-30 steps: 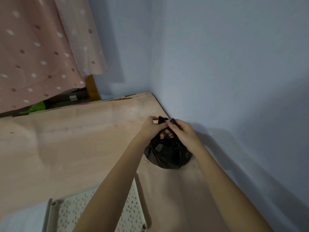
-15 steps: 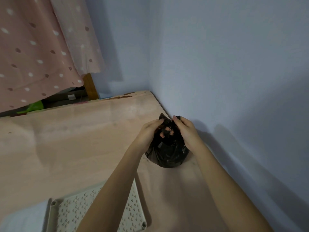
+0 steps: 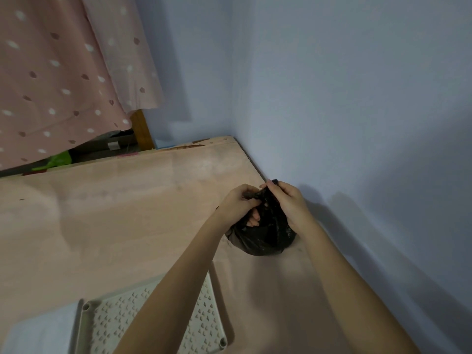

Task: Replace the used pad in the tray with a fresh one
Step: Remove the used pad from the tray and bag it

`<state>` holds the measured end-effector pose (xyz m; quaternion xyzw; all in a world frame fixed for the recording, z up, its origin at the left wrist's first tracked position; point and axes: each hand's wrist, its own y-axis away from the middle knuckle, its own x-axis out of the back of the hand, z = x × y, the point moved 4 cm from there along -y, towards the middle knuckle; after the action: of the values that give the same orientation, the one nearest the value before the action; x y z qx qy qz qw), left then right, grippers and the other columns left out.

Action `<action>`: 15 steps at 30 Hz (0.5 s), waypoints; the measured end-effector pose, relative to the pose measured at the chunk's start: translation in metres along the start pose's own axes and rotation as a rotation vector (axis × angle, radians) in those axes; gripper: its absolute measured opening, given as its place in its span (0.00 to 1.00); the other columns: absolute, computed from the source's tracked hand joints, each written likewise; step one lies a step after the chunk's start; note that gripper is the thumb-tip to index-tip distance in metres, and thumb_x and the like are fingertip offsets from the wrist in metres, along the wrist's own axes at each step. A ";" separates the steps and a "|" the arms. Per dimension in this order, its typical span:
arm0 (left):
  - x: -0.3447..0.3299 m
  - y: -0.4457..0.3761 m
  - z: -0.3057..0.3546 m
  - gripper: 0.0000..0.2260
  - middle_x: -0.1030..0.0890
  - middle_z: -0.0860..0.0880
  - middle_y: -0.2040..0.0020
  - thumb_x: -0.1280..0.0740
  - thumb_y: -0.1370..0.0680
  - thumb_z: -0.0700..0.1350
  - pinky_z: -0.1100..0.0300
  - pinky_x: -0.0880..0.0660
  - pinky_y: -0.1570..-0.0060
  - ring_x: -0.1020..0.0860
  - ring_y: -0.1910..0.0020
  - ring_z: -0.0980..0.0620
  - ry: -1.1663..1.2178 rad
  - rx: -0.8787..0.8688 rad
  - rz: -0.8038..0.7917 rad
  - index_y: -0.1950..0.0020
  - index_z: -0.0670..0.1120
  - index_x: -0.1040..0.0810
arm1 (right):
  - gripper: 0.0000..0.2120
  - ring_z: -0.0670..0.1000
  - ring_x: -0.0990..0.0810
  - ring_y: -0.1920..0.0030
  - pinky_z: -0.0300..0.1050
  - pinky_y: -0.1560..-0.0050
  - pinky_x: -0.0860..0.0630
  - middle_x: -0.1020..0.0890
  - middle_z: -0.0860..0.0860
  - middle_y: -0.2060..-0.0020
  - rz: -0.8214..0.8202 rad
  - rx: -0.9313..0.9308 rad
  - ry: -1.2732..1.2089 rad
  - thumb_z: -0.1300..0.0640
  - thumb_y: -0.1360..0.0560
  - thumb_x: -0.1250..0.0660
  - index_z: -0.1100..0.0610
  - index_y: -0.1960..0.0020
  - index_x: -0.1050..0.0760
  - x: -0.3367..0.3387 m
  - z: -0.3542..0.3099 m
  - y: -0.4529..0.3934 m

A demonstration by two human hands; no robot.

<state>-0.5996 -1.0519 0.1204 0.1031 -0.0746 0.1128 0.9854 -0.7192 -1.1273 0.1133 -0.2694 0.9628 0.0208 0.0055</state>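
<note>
Reaching out with both forearms over the pinkish tabletop (image 3: 107,226), we've got plenty of bare surface off to the left, while the blue wall (image 3: 357,111) runs tight along the right edge. Down near us the perforated white tray (image 3: 122,315) sits under our left forearm. The black plastic bag (image 3: 265,238) rests bulging on the tabletop by the wall, neck pointing up. Our left hand (image 3: 238,204) and right hand (image 3: 288,203) are both curled round the bunched-up neck, pinching it between them.
</note>
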 end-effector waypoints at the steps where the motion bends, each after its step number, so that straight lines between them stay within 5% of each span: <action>1: 0.000 -0.001 -0.001 0.05 0.20 0.48 0.74 0.39 0.21 0.37 0.61 0.24 0.76 0.23 0.78 0.52 0.038 -0.008 0.032 0.50 0.45 0.25 | 0.09 0.48 0.16 0.52 0.37 0.53 0.23 0.14 0.50 0.58 0.008 0.011 0.006 0.50 0.22 0.35 0.50 0.56 0.17 0.000 0.001 0.000; 10: 0.000 -0.012 -0.014 0.05 0.14 0.47 0.56 0.28 0.28 0.46 0.65 0.22 0.60 0.16 0.57 0.53 0.717 0.105 0.251 0.60 0.47 0.14 | 0.05 0.44 0.16 0.52 0.34 0.54 0.22 0.14 0.45 0.56 0.109 0.020 0.024 0.46 0.27 0.31 0.44 0.56 0.16 0.011 0.014 -0.001; 15: -0.003 -0.013 -0.021 0.11 0.15 0.43 0.55 0.25 0.30 0.37 0.59 0.20 0.56 0.16 0.56 0.48 0.889 0.081 0.370 0.49 0.42 0.19 | 0.05 0.43 0.16 0.54 0.32 0.58 0.22 0.14 0.46 0.57 0.173 0.005 -0.039 0.50 0.26 0.30 0.46 0.57 0.16 0.013 0.023 0.001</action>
<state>-0.5965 -1.0599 0.0972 0.0679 0.3413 0.3222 0.8804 -0.7310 -1.1322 0.0901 -0.1847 0.9822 0.0240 0.0231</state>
